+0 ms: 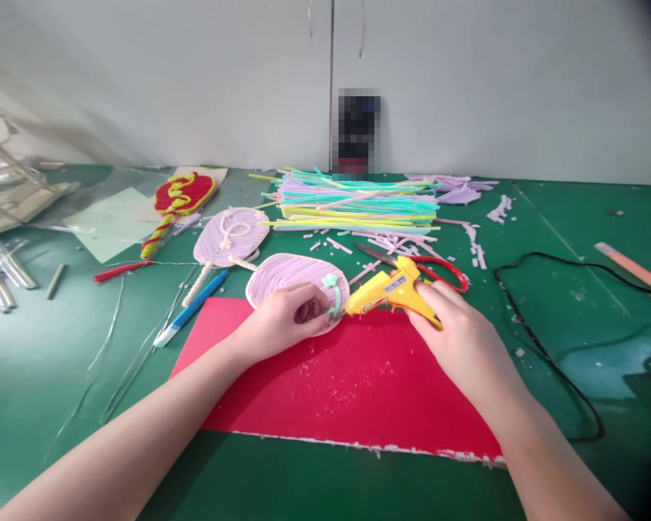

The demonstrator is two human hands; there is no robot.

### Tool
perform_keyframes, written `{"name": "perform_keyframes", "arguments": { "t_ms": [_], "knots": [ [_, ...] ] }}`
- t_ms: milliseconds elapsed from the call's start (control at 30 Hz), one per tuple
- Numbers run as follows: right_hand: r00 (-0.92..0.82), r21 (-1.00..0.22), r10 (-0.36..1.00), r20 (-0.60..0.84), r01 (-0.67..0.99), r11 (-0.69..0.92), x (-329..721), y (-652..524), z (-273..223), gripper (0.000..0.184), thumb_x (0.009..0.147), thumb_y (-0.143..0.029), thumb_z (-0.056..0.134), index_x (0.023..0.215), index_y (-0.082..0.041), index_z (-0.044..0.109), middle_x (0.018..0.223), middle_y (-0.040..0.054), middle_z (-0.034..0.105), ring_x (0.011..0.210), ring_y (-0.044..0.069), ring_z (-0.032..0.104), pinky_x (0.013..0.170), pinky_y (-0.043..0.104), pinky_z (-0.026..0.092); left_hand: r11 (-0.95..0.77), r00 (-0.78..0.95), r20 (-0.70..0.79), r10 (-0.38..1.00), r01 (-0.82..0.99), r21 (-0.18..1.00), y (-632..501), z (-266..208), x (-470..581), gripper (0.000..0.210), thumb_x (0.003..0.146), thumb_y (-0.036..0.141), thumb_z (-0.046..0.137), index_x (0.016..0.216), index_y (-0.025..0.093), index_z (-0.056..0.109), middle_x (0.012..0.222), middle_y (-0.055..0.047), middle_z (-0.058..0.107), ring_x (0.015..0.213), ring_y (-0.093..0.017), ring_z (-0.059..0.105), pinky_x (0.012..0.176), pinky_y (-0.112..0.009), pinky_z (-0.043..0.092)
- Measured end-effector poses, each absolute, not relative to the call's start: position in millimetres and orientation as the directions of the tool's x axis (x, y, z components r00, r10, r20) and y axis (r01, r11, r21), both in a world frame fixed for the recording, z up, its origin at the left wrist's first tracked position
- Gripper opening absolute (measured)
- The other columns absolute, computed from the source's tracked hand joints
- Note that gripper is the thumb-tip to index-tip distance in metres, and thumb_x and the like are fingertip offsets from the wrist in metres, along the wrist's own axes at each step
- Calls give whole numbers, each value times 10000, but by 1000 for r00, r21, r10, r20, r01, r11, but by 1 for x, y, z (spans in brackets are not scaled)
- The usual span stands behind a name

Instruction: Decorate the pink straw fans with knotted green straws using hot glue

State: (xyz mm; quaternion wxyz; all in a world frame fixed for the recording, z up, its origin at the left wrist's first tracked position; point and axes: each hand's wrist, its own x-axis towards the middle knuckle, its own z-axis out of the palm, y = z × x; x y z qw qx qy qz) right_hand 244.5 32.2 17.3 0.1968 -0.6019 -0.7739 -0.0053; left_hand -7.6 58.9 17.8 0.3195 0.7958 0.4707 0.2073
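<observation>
A yellow hot glue gun is gripped in my right hand, its nozzle pointing left and touching or nearly touching the edge of a lilac pipe-cleaner fan. Over that fan rests my left hand, thumb and fingertips pinched at the lower end of a mint-green pipe cleaner. The green piece curves up to a small bloom-like knot on the fan's right side. My fingers partly hide the fan's lower edge. Beneath both hands lies a red board with white shreds on it.
Behind are a bundle of pastel pipe cleaners and red-handled scissors. To the left lie a second lilac fan, a red-and-yellow fan, a blue pen-like tool and a red tassel. A black cord loops at right.
</observation>
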Motion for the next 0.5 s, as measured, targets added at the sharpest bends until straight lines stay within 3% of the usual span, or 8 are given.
{"name": "perform_keyframes", "arguments": {
  "t_ms": [500],
  "knots": [
    [-203, -132, 911, 359, 955, 265, 242, 33, 16, 371, 815, -358, 506, 1128, -165, 560, 1015, 108, 629, 795, 225, 636, 539, 278, 498, -361, 471, 39, 881, 617, 699, 60, 18, -7, 131, 788, 267, 531, 855, 170, 587, 692, 11, 551, 586, -79, 474, 527, -189, 375]
  ]
}}
